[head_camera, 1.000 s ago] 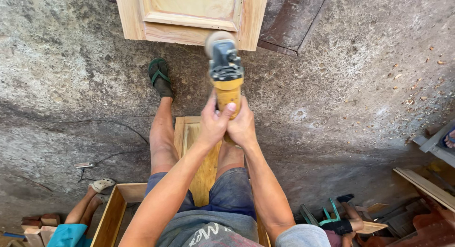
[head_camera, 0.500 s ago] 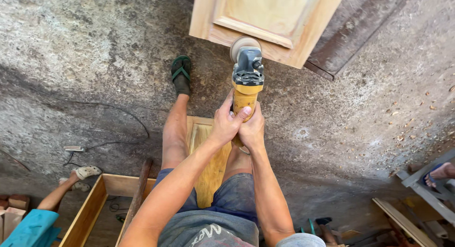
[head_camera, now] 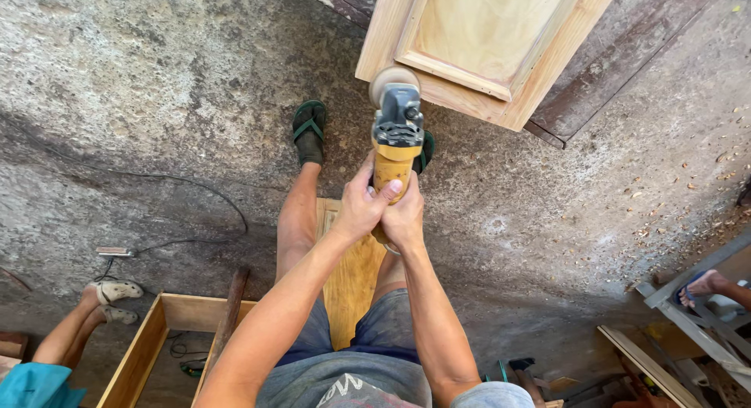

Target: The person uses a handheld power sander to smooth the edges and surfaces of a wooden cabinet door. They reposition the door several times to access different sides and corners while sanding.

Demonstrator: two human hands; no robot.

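Both my hands wrap the yellow body of a power sander [head_camera: 396,134] held out in front of me. My left hand [head_camera: 362,204] grips it from the left and my right hand [head_camera: 405,219] from the right, fingers overlapping. The tool's black head and round pad meet the lower left edge of a pale wooden panel door [head_camera: 485,40] lying on the concrete floor. I sit astride a wooden plank [head_camera: 352,279], with my left foot in a green sandal [head_camera: 308,130] stretched forward.
An open wooden drawer box [head_camera: 156,337] with a stick leaning on it stands at lower left. A black cable [head_camera: 188,189] runs over the floor. Another person's legs [head_camera: 86,310] show at far left, another foot [head_camera: 704,287] by a metal frame at right.
The view has shifted so the door panel sits further right and nearer. The sander stays in both hands, its pad now against the panel's lower left edge.
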